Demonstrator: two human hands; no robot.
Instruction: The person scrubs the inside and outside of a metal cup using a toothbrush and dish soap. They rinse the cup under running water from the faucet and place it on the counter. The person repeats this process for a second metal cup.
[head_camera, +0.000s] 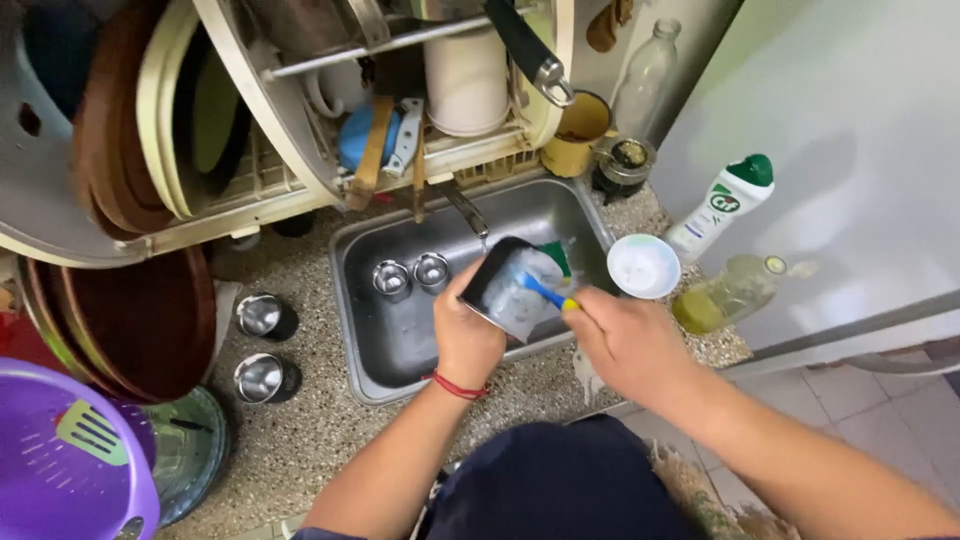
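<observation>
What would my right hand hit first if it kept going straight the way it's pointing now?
Probably the dark soapy pan that the left hand holds over the sink. The right hand points left at it, and its blue brush already lies across it, though depth is unclear.

Cramped kitchen corner with speckled stone counter

A speckled grey granite countertop (300, 420) surrounds a rectangular stainless-steel sink (400, 340); a cream plastic dish rack (300, 160) hangs above, a pale white wall (850, 150) stands right, and light square floor tiles (880, 400) lie below.

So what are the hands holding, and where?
Left hand grips a soapy dark pan by its lower rim; right hand holds a blue-and-yellow brush by its handle.
</observation>
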